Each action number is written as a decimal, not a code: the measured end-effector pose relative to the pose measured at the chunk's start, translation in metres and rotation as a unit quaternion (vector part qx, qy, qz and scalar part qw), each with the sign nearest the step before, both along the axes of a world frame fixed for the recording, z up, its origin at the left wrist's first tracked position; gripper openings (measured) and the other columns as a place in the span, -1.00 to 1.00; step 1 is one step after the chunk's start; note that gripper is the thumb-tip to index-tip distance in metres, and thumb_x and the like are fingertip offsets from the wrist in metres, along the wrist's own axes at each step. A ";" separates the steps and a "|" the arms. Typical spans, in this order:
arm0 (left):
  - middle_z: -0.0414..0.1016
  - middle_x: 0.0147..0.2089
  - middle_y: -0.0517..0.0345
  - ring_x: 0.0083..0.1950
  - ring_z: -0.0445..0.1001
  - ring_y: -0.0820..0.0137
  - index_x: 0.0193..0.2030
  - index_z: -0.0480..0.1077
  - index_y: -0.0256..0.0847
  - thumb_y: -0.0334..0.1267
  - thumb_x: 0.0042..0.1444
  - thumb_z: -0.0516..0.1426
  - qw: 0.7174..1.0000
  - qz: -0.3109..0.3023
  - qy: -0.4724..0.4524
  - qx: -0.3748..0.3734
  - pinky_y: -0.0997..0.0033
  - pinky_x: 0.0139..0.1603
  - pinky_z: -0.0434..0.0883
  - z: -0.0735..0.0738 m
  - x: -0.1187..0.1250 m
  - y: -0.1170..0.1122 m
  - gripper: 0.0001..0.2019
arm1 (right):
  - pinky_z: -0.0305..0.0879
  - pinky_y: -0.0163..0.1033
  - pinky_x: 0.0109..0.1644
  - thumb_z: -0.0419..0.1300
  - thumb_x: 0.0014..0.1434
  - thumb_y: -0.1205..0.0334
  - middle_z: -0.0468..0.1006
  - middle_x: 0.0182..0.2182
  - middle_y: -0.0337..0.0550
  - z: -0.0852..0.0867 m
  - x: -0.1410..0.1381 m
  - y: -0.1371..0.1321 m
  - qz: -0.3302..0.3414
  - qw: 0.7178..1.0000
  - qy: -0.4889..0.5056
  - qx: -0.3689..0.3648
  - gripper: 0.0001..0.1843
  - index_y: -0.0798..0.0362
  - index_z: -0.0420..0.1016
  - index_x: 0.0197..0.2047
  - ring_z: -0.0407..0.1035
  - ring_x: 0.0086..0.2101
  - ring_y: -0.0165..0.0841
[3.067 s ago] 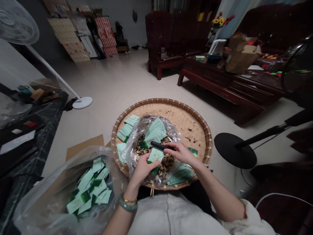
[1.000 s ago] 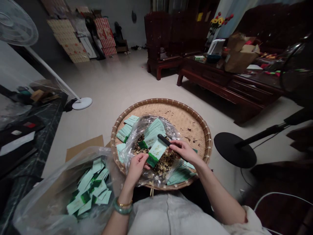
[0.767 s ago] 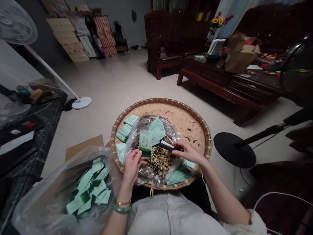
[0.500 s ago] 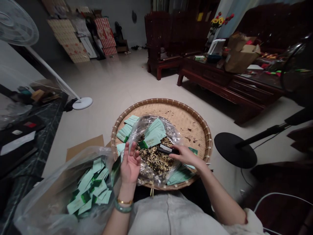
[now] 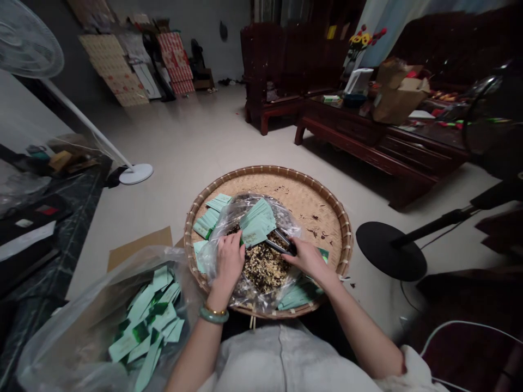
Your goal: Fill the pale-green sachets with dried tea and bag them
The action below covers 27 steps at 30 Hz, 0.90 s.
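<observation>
A black stapler point(image 5: 289, 249) is in my right hand point(image 5: 308, 260), its two arms spread apart and pointing left at the edge of a fanned stack of pale green paper packets point(image 5: 258, 218). At the stack's lower left, my left hand point(image 5: 229, 258) has its fingers bent over the end of a green packet point(image 5: 252, 236); their exact grip is partly hidden. Beneath both hands lies a clear plastic bag point(image 5: 212, 239) of loose dark and yellowish dried bits point(image 5: 265, 268). The bag rests in a round woven bamboo tray point(image 5: 267, 182) in front of me.
More green packets lie in the tray at the left point(image 5: 206, 222) and front right point(image 5: 298, 294). A large clear bag point(image 5: 81, 332) on my left holds several packets. A white fan point(image 5: 137, 173) stands left, a black fan base point(image 5: 391, 251) right, a wooden table point(image 5: 368, 133) beyond.
My left hand, palm up and empty before, has turned over and moved right to the packet stack. The stapler has shifted and its arms now show apart. Another packet lies in the left bag.
</observation>
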<state>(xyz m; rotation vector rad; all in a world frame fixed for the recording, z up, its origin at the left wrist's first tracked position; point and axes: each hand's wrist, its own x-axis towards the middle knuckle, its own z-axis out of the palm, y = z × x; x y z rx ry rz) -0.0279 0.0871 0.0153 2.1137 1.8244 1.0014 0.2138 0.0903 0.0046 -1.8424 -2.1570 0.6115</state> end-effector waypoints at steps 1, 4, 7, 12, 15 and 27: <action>0.50 -0.16 -0.06 -0.06 0.38 0.12 -0.01 0.42 -0.20 -0.42 0.09 0.09 1.000 -0.002 0.020 -0.003 0.06 -0.03 0.36 -0.001 0.000 0.001 -0.69 | 0.28 -0.17 -0.16 0.26 0.05 0.06 0.57 -0.18 0.09 -0.001 -0.003 0.000 0.003 1.000 -0.002 0.006 -0.49 0.13 0.41 0.03 0.45 -0.19 -0.10; 0.46 -0.15 -0.08 -0.07 0.36 0.10 -0.02 0.43 -0.24 -0.37 0.10 0.12 0.998 0.011 0.058 0.002 0.08 -0.05 0.36 -0.003 -0.001 0.001 -0.72 | 0.29 -0.10 -0.07 0.22 0.10 0.11 0.54 -0.14 0.12 -0.005 -0.009 -0.001 0.005 0.999 -0.006 0.037 -0.55 0.15 0.40 0.03 0.42 -0.12 -0.08; 0.43 -0.04 -0.15 -0.03 0.33 0.08 0.07 0.38 -0.30 -0.38 0.09 0.13 0.997 0.028 0.073 0.007 0.05 -0.01 0.33 -0.005 -0.003 0.003 -0.63 | 0.29 -0.06 -0.02 0.13 0.18 0.19 0.51 -0.13 0.11 -0.008 -0.016 -0.002 0.010 0.995 0.026 0.091 -0.65 0.14 0.40 0.02 0.39 -0.10 -0.10; 0.53 -0.25 -0.04 -0.16 0.36 0.15 -0.16 0.51 -0.22 -0.38 0.12 0.09 0.999 0.005 0.044 0.015 0.13 -0.10 0.34 -0.004 -0.004 0.003 -0.81 | 0.31 -0.05 0.04 0.07 0.24 0.21 0.48 -0.07 0.04 -0.009 -0.036 0.001 0.054 0.963 0.186 0.187 -0.64 0.04 0.35 0.10 0.36 -0.06 -0.18; 0.56 -0.29 0.02 -0.19 0.39 0.20 -0.24 0.53 -0.17 -0.32 0.12 0.12 0.999 -0.010 -0.021 0.031 0.19 -0.12 0.35 -0.002 -0.003 0.000 -0.85 | 0.29 -0.04 0.09 0.06 0.24 0.21 0.43 0.01 0.07 -0.009 -0.048 0.005 0.057 0.949 0.231 0.208 -0.56 0.04 0.28 0.19 0.32 0.01 -0.18; 0.58 -0.32 0.11 -0.27 0.51 0.29 -0.33 0.50 -0.15 -0.24 0.05 0.15 0.978 0.072 -0.190 -0.037 0.30 -0.14 0.39 0.002 -0.004 -0.004 -0.89 | 0.39 -0.19 -0.19 0.15 0.11 0.19 0.54 -0.23 -0.04 -0.015 -0.069 0.022 -0.054 0.913 0.390 0.106 -0.71 0.09 0.48 -0.10 0.44 -0.26 -0.28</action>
